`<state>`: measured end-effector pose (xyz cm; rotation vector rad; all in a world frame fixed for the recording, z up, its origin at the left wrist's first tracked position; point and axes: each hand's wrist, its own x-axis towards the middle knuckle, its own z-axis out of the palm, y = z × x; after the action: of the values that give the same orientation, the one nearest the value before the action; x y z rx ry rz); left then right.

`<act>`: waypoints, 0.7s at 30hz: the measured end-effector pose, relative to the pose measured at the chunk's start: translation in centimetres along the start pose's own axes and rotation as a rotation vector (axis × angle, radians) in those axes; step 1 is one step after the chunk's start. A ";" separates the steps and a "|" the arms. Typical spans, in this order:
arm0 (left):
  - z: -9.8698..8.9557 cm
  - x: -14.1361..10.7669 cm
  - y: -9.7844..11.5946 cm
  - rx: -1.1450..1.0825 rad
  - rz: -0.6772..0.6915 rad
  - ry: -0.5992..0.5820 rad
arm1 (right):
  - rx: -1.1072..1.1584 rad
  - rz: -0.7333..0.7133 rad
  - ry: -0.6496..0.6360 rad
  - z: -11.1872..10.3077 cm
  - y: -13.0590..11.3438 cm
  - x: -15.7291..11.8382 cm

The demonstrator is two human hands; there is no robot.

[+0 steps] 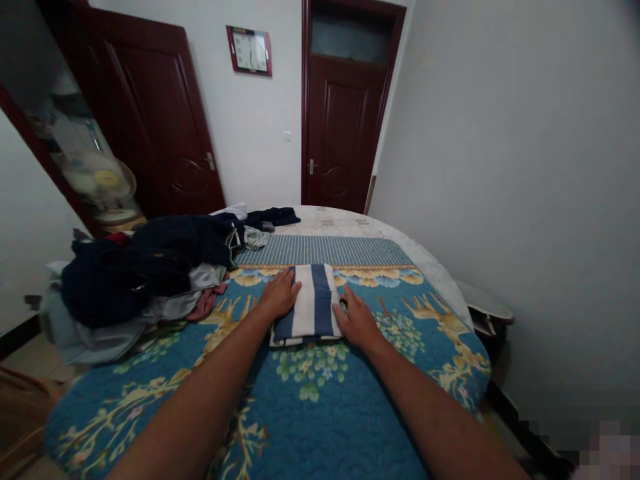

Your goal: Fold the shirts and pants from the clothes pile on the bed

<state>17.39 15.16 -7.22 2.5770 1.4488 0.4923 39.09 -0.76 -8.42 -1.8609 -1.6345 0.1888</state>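
A folded blue-and-white striped cloth point(314, 303) lies flat in front of me on the patterned blue quilted cover; whether it is a garment, I cannot tell. My left hand point(280, 293) rests flat along its left edge, fingers stretched forward. At the right edge, my right hand point(357, 319) touches the cloth with thumb and forefinger apart. Neither hand has visibly closed round it. The fold's near edge shows several layers.
The quilted cover point(320, 427) lies over a round-ended table with a pale tablecloth point(345, 219). On the left is a heap of dark and grey clothes point(150, 267). Beyond stand two dark red doors point(345, 127), with a fan point(105, 180) at the left and a round stool point(485, 303) at the right.
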 end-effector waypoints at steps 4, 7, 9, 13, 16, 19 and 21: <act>-0.4 -2.7 -1.1 -0.054 0.006 0.118 | 0.095 0.080 0.030 -0.3 0.0 1.3; -0.8 -4.3 -1.6 -0.120 -0.052 0.173 | 0.202 0.202 -0.014 -0.4 -0.6 3.2; -1.1 -4.9 -1.8 -0.169 -0.088 0.179 | 0.265 0.283 -0.087 -0.4 -0.9 4.7; -1.4 -5.0 -1.9 -0.228 -0.129 0.150 | 0.549 0.415 -0.238 -0.2 -1.6 6.8; -1.4 -4.9 -2.0 -0.237 -0.141 0.150 | 0.902 0.464 -0.295 0.2 -2.3 6.8; -1.4 -4.9 -2.0 -0.249 -0.148 0.162 | 1.131 0.444 -0.302 1.1 -3.2 6.1; -1.4 -4.9 -2.0 -0.271 -0.154 0.174 | 1.174 0.456 -0.284 1.5 -3.8 5.7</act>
<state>12.97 11.95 -7.54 2.2403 1.5000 0.8439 36.41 5.18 -5.83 -1.2138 -0.8292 1.3281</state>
